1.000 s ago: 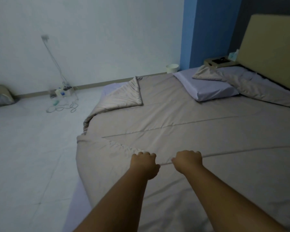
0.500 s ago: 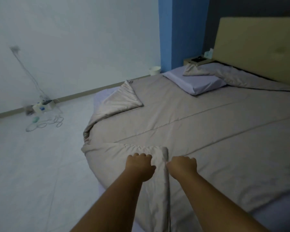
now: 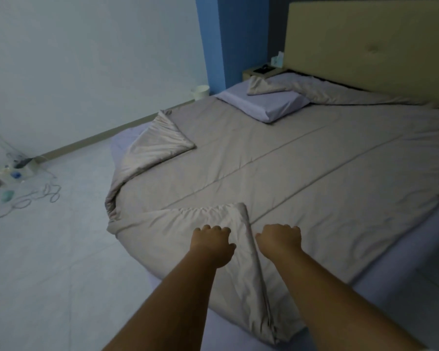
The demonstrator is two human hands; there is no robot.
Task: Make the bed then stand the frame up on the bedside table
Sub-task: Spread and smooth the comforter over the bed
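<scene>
A beige duvet (image 3: 302,158) covers the bed, with its near corner folded over on top of itself and its far left corner (image 3: 160,145) turned back too. My left hand (image 3: 212,240) rests knuckles up on the near fold, fingers curled into the fabric. My right hand (image 3: 280,238) sits just right of the fold's edge, fingers curled on the duvet. A lilac pillow (image 3: 266,102) lies at the head of the bed. Beyond it stands the bedside table (image 3: 251,73) with a dark flat frame (image 3: 262,69) lying on it.
A tan headboard (image 3: 370,44) backs the bed. A tissue box (image 3: 276,60) stands on the bedside table, a white bin (image 3: 200,91) by the blue wall. A power strip and loose cables (image 3: 23,183) lie on the floor at left. Lilac sheet (image 3: 401,290) shows at the bed's near edge.
The duvet's near corner has been folded over onto the bed, and both hands moved with it. My view has swung left and closer, and the sheet at the near edge is now uncovered.
</scene>
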